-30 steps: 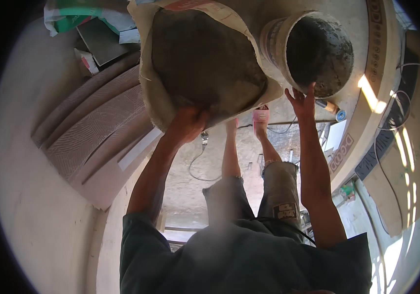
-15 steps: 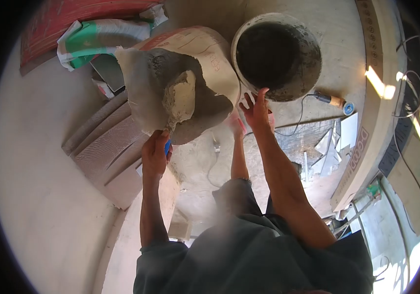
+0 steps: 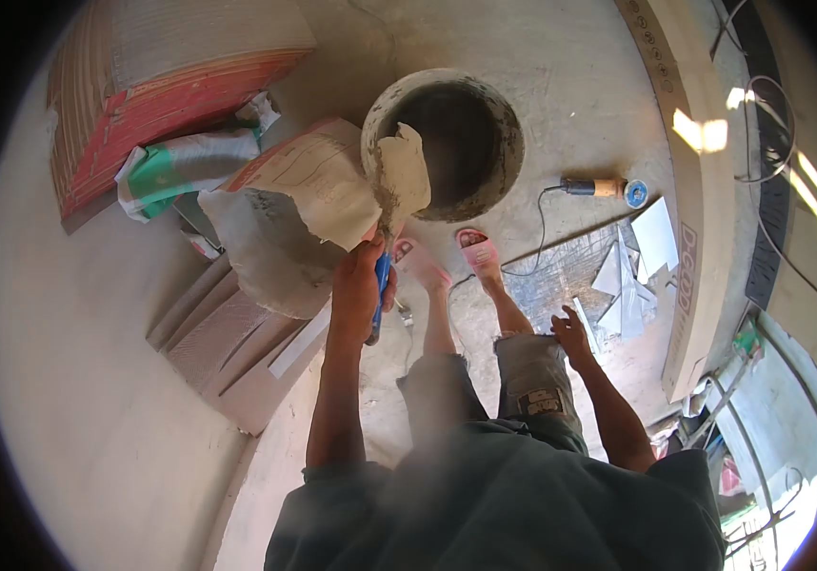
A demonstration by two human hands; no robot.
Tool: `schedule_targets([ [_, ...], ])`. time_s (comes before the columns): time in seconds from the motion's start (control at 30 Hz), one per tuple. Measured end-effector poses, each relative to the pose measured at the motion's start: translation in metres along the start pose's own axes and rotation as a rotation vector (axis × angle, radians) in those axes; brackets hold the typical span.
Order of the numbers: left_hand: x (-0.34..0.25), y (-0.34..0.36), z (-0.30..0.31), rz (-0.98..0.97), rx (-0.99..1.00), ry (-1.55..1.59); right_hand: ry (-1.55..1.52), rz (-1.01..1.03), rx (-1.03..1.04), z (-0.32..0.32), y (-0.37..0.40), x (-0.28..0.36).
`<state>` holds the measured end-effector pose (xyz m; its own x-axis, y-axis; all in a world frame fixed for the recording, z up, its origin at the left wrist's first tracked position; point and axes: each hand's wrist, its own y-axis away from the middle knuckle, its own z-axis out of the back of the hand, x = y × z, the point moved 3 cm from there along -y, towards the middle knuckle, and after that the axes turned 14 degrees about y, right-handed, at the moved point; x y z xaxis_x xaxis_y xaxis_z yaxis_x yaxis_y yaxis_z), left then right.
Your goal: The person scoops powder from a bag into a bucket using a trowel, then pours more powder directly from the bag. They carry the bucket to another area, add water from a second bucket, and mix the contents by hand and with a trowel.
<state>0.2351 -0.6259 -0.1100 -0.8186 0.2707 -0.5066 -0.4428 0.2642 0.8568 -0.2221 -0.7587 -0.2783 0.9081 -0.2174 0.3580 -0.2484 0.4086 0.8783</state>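
My left hand (image 3: 359, 290) is closed round the blue handle (image 3: 381, 285) of a trowel. The trowel's blade (image 3: 402, 181) carries pale powder and reaches over the left rim of a round bucket (image 3: 511, 124) with dark grey material inside. To the left of the blade lies an open paper bag (image 3: 304, 186), its torn mouth facing me and grey inside. My right hand (image 3: 572, 333) hangs beside my right knee, fingers apart, holding nothing.
An angle grinder (image 3: 607, 187) with a blue disc lies right of the bucket, its cord curving down. Broken tile pieces (image 3: 626, 285) rest on a board. A green and white bag (image 3: 185, 169), stacked boxes (image 3: 180, 86) and brown tiles (image 3: 228, 343) are at the left. A long carton (image 3: 683, 314) stands right.
My left hand has moved the loaded trowel from the bag's mouth rightward to the bucket. My right hand has left the bucket's rim and dropped to my knee. The whole view has shifted.
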Motion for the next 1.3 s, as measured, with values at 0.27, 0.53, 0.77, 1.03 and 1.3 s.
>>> schedule_targets([
  [0.27, 0.102, -0.254, -0.093, 0.170, -0.052, -0.141, -0.468, -0.463, -0.103, -0.013, 0.094, -0.122],
  [0.53, 0.127, -0.313, -0.113, 0.121, -0.047, -0.618, 0.064, -0.525, -0.139, -0.064, 0.227, -0.248],
  [0.77, 0.077, -0.263, -0.117, -0.380, 0.145, -1.532, 0.085, -0.639, -0.094, -0.106, 0.303, -0.275],
  [1.03, 0.082, -0.223, -0.083, -0.404, 0.230, -1.740, 0.139, -0.479, -0.179, -0.103, 0.257, -0.319],
  [1.3, -0.010, -0.056, -0.015, -0.746, 0.048, -1.164, -0.264, -0.289, -0.140, -0.019, 0.065, -0.078],
])
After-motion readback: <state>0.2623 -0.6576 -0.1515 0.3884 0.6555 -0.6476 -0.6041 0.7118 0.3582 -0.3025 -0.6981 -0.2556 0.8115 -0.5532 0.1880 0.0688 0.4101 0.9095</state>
